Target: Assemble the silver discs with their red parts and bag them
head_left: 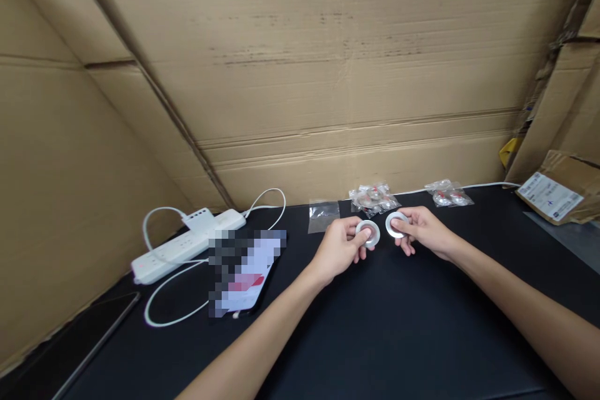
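Observation:
My left hand (341, 246) pinches a silver metal ring (369, 232) between thumb and fingers, just above the black table (398, 325). My right hand (422, 229) holds a round silver disc (396, 224) the same way, a few centimetres to the right of the ring. The two parts face each other without touching. Behind the hands lie an empty clear plastic bag (324, 215) and two small bags of metal parts (374, 198) (449, 194).
A white power strip (187, 244) with white cables lies at the back left, a phone (244, 278) next to it. A dark tablet (89, 337) sits at the left edge. Cardboard walls (328, 75) enclose the table; a labelled cardboard piece (555, 194) lies far right.

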`<act>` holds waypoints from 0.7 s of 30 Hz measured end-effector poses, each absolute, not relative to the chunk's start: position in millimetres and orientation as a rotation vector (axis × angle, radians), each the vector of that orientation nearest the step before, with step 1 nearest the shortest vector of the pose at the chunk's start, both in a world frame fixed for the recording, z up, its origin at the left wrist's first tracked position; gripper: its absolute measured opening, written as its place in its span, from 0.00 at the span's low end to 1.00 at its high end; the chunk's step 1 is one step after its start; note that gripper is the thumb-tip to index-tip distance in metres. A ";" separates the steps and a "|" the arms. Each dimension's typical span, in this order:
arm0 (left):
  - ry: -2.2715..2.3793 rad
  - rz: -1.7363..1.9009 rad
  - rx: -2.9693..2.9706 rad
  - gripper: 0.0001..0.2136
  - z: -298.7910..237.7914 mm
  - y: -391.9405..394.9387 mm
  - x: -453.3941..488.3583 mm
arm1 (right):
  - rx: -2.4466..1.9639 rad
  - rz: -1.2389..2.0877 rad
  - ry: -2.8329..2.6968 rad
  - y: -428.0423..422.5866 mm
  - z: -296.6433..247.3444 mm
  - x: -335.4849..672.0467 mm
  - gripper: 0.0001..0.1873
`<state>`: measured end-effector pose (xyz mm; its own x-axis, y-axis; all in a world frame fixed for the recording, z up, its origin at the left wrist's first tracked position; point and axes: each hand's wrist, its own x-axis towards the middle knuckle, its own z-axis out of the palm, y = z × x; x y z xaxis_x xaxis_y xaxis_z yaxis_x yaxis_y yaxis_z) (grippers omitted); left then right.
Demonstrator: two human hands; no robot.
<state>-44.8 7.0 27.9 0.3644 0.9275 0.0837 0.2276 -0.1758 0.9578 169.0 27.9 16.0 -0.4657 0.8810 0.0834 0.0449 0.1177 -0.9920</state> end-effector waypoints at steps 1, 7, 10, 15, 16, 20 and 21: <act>1.029 0.899 1.622 0.13 28.8 6.2 -44.4 | -0.909 1.456 -1.625 27.2 15.8 167.8 0.20; 1.016 0.885 1.487 0.15 30.0 4.8 -44.7 | -0.913 1.494 -1.512 26.7 8.1 160.9 0.22; 1.033 0.881 1.464 0.15 29.2 4.9 -44.3 | -0.942 1.520 -1.459 27.6 3.5 158.4 0.23; 0.969 0.938 1.275 0.11 27.4 6.5 -45.2 | -0.910 1.589 -1.323 28.3 4.1 160.3 0.20; 0.933 0.950 1.214 0.09 27.2 7.3 -45.8 | -0.882 1.624 -1.289 28.2 5.0 161.4 0.19; 0.802 0.984 0.883 0.07 27.4 12.0 -47.7 | -0.755 1.771 -1.123 28.9 8.2 164.4 0.15; 0.793 0.992 0.788 0.08 27.7 13.2 -47.9 | -0.744 1.803 -1.082 29.4 8.5 164.5 0.16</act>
